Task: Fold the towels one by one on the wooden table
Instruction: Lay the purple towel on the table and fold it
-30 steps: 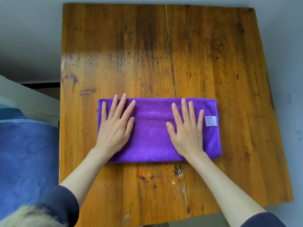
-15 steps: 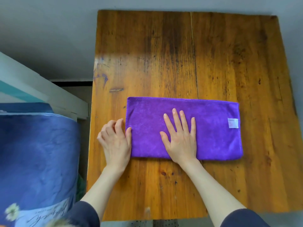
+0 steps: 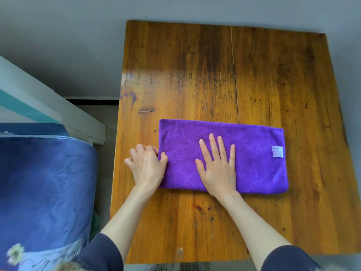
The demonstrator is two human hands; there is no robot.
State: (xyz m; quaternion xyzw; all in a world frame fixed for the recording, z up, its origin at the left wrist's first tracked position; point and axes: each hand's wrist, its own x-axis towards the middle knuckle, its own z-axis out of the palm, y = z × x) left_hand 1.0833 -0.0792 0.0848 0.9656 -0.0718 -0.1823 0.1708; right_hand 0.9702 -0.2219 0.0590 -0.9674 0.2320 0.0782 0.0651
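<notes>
- Nearest to me I see two dark sleeves [image 3: 101, 251] at the bottom edge, with bare forearms reaching up over the wooden table [image 3: 263, 85].
- My right hand [image 3: 218, 169] lies flat on the purple towel [image 3: 257, 163], fingers straight and spread, pressing down near the middle of its near half; it grasps nothing.
- My left hand [image 3: 146, 165] sits at the towel's left short edge, fingers curled, thumb on top of the cloth; it pinches that edge.
- The towel lies folded into a long strip across the near-middle part of the table, its long side running left to right.
- A small white label [image 3: 277, 151] shows on the towel near its right end.
- To the left, beside the table, there is a blue printed cloth [image 3: 45, 188], and behind it a white rail [image 3: 58, 112].
- Beyond the towel the table shows dark stains and a seam running away from me.
</notes>
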